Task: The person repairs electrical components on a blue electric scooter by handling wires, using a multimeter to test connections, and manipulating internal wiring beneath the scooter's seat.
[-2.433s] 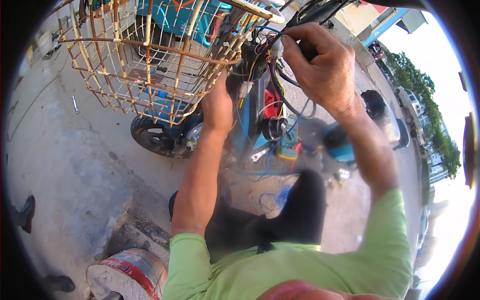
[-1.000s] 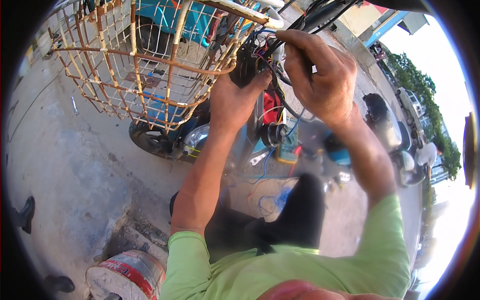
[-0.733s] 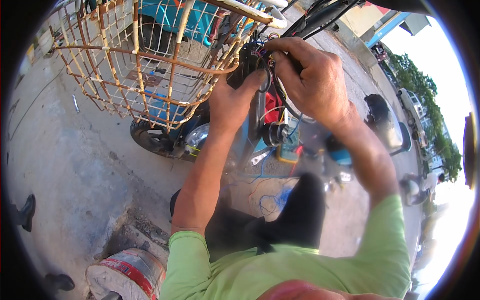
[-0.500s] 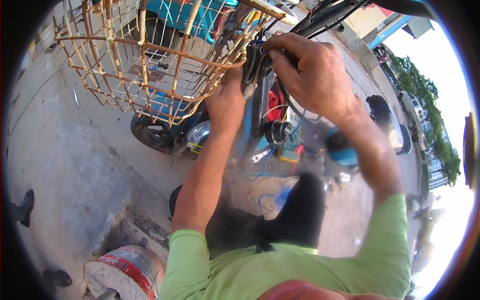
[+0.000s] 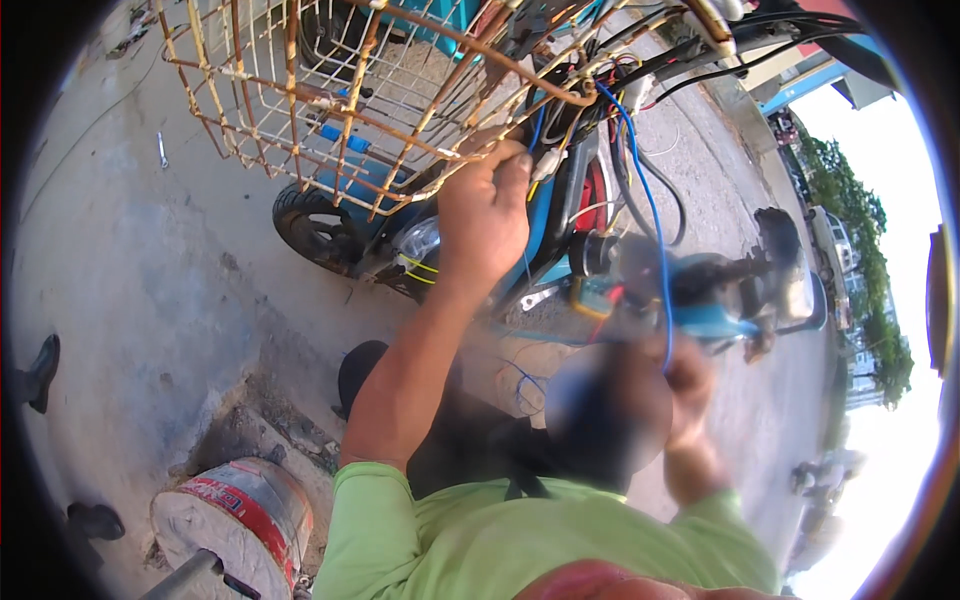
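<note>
A blue wire [image 5: 655,235] runs down from the tangle of wiring [image 5: 600,85] below the handlebar, stretched fairly straight. Its lower end meets my right hand [image 5: 688,390], which is closed on it near my knee; that hand is partly smeared. Beside the rusty wire basket [image 5: 340,100], my left hand [image 5: 485,225] is raised with its fingers curled. What those fingers grip is hidden behind the hand. A white connector [image 5: 549,162] with thin leads hangs just right of my left thumb.
A wheel [image 5: 318,228] and headlamp [image 5: 418,240] of a blue vehicle stand below the basket. A wrench [image 5: 537,298] lies by a yellow-edged meter [image 5: 592,297]. Another wrench [image 5: 162,150] is on the ground at left. A bucket [image 5: 235,520] stands at lower left, with dark shoes [image 5: 42,373] nearby.
My right hand has moved from the wiring down toward my knee, drawing the blue wire out. My left hand has shifted slightly right and down. The basket sits further right in view.
</note>
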### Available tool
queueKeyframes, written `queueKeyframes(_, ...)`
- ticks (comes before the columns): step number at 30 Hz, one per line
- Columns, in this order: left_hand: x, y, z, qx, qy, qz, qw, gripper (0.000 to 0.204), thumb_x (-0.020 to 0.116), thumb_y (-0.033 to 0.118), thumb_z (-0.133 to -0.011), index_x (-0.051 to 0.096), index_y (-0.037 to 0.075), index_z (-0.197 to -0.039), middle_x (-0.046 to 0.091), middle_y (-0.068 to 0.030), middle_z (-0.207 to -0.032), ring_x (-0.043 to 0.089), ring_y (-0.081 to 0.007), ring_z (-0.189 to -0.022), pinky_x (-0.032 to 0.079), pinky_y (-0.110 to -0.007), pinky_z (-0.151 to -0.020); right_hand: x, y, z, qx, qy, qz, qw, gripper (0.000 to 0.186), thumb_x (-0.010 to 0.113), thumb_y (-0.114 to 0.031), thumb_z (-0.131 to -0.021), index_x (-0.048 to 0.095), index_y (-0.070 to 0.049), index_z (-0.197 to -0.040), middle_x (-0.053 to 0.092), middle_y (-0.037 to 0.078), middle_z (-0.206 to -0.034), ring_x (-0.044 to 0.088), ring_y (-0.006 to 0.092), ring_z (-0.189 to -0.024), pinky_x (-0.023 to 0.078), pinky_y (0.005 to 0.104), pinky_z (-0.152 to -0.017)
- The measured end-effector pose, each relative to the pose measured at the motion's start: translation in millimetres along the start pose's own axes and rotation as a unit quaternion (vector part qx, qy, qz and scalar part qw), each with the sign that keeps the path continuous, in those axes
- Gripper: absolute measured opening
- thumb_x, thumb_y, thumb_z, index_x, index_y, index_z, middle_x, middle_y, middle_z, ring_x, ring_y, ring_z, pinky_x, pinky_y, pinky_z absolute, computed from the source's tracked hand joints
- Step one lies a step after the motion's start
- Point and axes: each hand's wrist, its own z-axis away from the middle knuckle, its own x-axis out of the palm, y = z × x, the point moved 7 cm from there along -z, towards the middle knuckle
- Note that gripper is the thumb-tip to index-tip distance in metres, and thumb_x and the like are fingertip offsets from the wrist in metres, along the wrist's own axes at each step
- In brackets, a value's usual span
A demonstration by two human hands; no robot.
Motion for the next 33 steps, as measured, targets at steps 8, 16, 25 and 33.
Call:
queueKeyframes(8,-75,50,56,0.107,-0.066,-0.205,0.971,0.007,0.061,-0.002,-0.094,0.063,-0.001,-0.100,0.068,-0.0140,-0.105,0.065,-0.0334,-0.096,0.052,-0.039,-0.086,-14,87,30,-0.005,0.004,0.285,0.959,0.021,0.067,-0.009,-0.097,0.072,0.000,-0.116,0.071,0.002,-0.090,0.061,0.0068,-0.078,0.051,0.0244,-0.073)
queueKeyframes(16,-168,-10,162,-0.026,-0.129,-0.354,0.926,0.009,0.061,-0.002,-0.092,0.062,-0.001,-0.101,0.066,-0.0183,-0.106,0.063,-0.0400,-0.096,0.051,-0.044,-0.086,-77,14,-10,0.065,0.108,0.210,0.970,0.019,0.061,-0.014,-0.100,0.071,-0.001,-0.111,0.061,-0.002,-0.077,0.050,0.0039,-0.065,0.041,0.0232,-0.059)
queueKeyframes(25,-376,-107,302,-0.281,-0.064,-0.630,0.721,0.019,0.057,0.006,-0.092,0.068,0.003,-0.108,0.065,-0.0250,-0.115,0.061,-0.0465,-0.105,0.050,-0.051,-0.089,-54,-6,-33,0.036,-0.008,0.217,0.976,0.018,0.069,-0.011,-0.096,0.068,0.002,-0.108,0.065,0.004,-0.084,0.060,0.0094,-0.069,0.049,0.0248,-0.064)
queueKeyframes(33,-419,-157,363,-0.394,-0.042,-0.688,0.608,0.027,0.067,0.018,-0.086,0.071,0.004,-0.109,0.070,-0.0260,-0.108,0.067,-0.0467,-0.097,0.054,-0.054,-0.083,-96,128,11,0.003,-0.073,0.418,0.905,0.015,0.066,-0.011,-0.098,0.071,-0.001,-0.108,0.069,0.007,-0.086,0.066,0.0138,-0.075,0.053,0.0313,-0.072)
